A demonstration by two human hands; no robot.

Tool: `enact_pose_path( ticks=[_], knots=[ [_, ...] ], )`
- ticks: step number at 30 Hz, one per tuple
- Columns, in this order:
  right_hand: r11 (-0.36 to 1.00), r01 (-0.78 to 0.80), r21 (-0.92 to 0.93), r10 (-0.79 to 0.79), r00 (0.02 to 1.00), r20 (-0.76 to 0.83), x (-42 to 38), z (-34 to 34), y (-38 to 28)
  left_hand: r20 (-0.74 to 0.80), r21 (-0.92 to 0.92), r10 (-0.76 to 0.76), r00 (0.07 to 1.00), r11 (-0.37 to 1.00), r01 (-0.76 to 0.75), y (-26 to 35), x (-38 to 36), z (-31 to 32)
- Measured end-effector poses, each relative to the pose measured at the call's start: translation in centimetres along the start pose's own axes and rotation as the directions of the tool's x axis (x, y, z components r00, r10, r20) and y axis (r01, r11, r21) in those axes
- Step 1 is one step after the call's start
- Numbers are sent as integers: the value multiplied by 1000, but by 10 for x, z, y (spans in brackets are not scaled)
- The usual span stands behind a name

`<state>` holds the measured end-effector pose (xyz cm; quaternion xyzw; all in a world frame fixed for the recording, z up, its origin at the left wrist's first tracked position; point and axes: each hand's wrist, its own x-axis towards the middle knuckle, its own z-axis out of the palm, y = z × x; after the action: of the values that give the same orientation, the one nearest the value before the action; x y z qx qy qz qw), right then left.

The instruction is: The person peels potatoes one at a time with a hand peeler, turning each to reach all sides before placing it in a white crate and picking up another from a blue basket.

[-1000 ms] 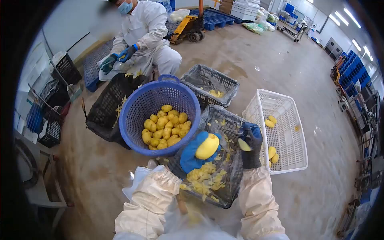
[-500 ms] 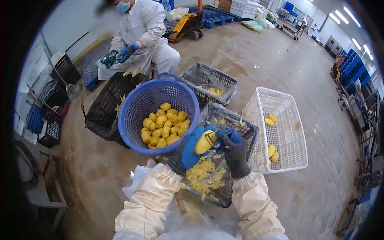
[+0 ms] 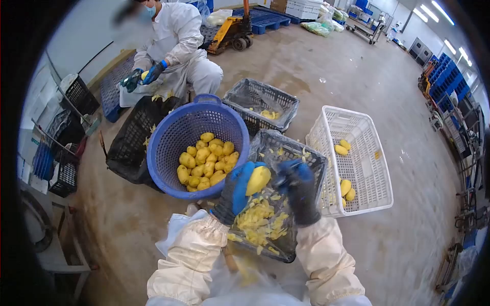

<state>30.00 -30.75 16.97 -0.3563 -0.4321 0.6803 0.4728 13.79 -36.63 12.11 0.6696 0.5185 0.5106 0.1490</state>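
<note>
A yellow potato [image 3: 258,181] is gripped in my left hand [image 3: 238,191], which wears a blue and dark glove, over a black crate [image 3: 319,176] lined with plastic and strewn with peelings [image 3: 260,224]. My right hand [image 3: 298,191], gloved alike, is just right of the potato, apart from it and smeared by motion; its fingers and whatever they hold cannot be made out. On the left a blue round basket [image 3: 159,168] holds several potatoes [image 3: 206,160]. The white crate [image 3: 380,204] on the right has several potatoes [image 3: 345,187] inside.
A co-worker [image 3: 176,46] in white sits at the upper left, holding a potato in gloved hands. Near them stand a black crate with a dark liner [image 3: 127,148] and another lined crate [image 3: 263,104]. Farther back are a yellow pallet jack [image 3: 224,34] and blue pallets [image 3: 260,21].
My right hand has moved off the potato, which earlier had a peeler against it. The view has shifted slightly. The co-worker's hands have changed position a little.
</note>
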Motion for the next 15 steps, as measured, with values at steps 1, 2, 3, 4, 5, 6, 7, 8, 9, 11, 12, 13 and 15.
enact_pose_path(
  ticks=[1, 2, 3, 4, 5, 6, 7, 8, 9, 11, 12, 13, 15],
  knots=[
    [990, -94, -107, 107, 986, 127, -8, 8, 0, 4, 0, -1, 1000, 1000, 1, 6, 2, 1],
    [986, -89, -141, 99, 993, 65, -3, 6, 0, -7, -129, -147, 989, 981, 144, 15, 4, 3],
    [987, -92, -134, 100, 994, 55, 9, -8, 6, 1, -256, -290, 957, 925, 280, 24, 5, 3],
    [992, 1, -124, -5, 999, -31, 26, -30, 15, 25, -65, -218, 976, 973, 219, 25, 8, -3],
    [988, 95, -122, -109, 988, -114, 31, -34, 11, 22, -66, -219, 976, 973, 220, 23, 6, 0],
    [992, 123, -3, -123, 992, -26, 23, -38, 6, 6, -240, -318, 948, 920, 310, 17, 4, 3],
    [992, 128, -2, -128, 991, -27, 14, -29, 2, 10, -408, -414, 910, 829, 382, 14, 4, 5],
    [1000, 2, -7, -2, 997, 81, 5, -16, 2, 11, -410, -411, 911, 830, 379, 16, 4, 8],
    [992, -124, -23, 127, 975, 182, 1, -10, 4, 13, -456, -445, 895, 794, 402, 17, 4, 10],
    [994, -74, -86, 83, 992, 100, 20, -34, 10, 38, -495, -480, 876, 753, 434, 21, 2, 9],
    [999, -24, 47, 21, 998, 66, 33, -56, 19, 19, -492, -432, 902, 781, 385, 23, 2, 6],
    [983, 37, 179, -42, 999, 24, 41, -67, 22, 0, -486, -377, 926, 809, 329, 25, 5, 3],
    [905, -222, 362, 220, 974, 50, 17, -33, -10, -27, -458, -360, 932, 834, 309, 29, 9, 4]
  ],
)
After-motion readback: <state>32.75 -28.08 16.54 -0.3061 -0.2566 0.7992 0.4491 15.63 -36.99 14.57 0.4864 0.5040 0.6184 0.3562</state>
